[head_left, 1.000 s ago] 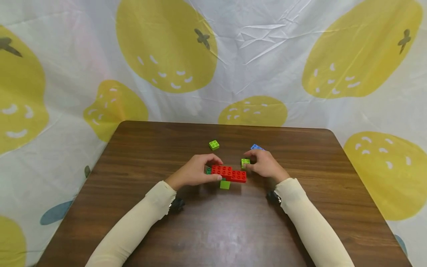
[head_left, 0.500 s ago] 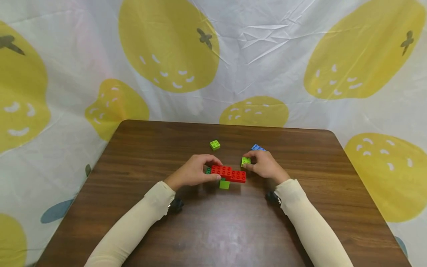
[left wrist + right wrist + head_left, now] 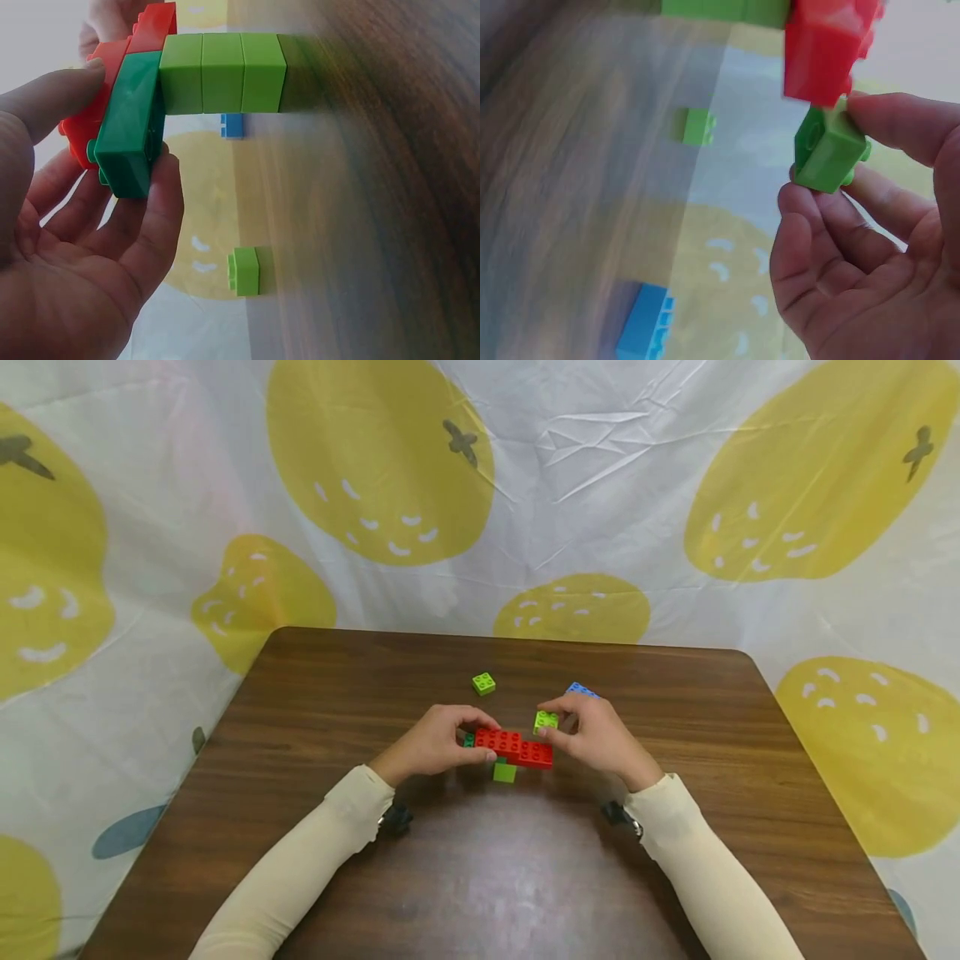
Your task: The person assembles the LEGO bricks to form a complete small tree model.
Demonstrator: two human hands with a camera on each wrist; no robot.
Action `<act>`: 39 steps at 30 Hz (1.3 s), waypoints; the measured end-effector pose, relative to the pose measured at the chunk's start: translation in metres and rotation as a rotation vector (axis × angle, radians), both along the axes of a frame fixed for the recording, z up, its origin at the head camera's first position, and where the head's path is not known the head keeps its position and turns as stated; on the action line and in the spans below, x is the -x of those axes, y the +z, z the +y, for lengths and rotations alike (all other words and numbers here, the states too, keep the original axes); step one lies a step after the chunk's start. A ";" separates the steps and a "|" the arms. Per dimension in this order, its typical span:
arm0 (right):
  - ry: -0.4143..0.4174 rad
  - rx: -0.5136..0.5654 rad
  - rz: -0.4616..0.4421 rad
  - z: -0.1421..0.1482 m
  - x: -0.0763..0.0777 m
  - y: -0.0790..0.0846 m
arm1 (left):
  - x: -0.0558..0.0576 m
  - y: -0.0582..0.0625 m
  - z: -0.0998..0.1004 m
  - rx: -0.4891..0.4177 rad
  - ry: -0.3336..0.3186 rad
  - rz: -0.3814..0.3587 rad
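My left hand [image 3: 438, 742] grips a toy-brick build by its upper part, thumb on a red brick [image 3: 497, 742] and fingers around the far side. A second red brick [image 3: 536, 755] juts out to the right. Under them sit a dark green brick [image 3: 129, 124] and a column of three lime green bricks [image 3: 223, 73] running down toward the table. My right hand [image 3: 596, 737] pinches a lime green four-stud brick [image 3: 831, 150] between thumb and fingers, studs up. That brick is raised above the table, close to the right end of the red bricks.
Another lime green brick [image 3: 483, 683] lies on the brown wooden table [image 3: 480, 877] farther back. A blue brick [image 3: 582, 690] lies behind my right hand, partly covered by it. A fruit-patterned cloth [image 3: 420, 597] hangs behind the table's far edge.
My right hand has lifted the lime green brick off the table and brought it slightly left, toward the red bricks. My left hand stays in place on the build.
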State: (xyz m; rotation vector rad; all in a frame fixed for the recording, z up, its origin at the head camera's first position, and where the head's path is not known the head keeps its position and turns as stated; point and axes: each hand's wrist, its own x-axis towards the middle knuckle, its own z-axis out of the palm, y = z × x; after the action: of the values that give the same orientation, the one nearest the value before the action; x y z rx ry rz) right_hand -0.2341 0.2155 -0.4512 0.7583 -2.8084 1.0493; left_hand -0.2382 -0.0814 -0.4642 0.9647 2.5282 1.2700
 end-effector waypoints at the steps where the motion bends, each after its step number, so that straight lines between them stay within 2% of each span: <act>1: 0.008 0.003 0.009 -0.001 -0.003 0.002 | 0.000 0.000 0.000 0.000 0.001 -0.002; 7: 0.062 0.014 0.056 -0.008 -0.018 0.009 | 0.000 0.001 0.000 0.001 0.000 -0.010; 19: 0.127 0.020 0.090 -0.016 -0.027 0.002 | 0.001 -0.001 0.000 -0.004 -0.011 0.007; 22: 0.134 0.054 0.064 -0.017 -0.027 0.001 | 0.001 -0.001 0.000 -0.005 -0.010 0.005; 28: 0.127 0.128 -0.056 -0.015 -0.027 0.000 | 0.001 0.000 0.000 -0.010 -0.008 0.003; 32: 0.133 0.130 -0.114 -0.015 -0.026 0.000 | 0.001 0.000 0.000 -0.002 0.003 0.000; 39: 0.132 0.129 -0.126 -0.015 -0.024 -0.002 | 0.000 0.000 0.000 0.017 0.009 0.006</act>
State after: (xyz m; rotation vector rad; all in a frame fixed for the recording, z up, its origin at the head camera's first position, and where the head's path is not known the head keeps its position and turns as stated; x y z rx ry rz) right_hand -0.2105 0.2005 -0.4535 0.9041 -2.7899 1.3289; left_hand -0.2381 -0.0811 -0.4647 0.9562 2.5469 1.2471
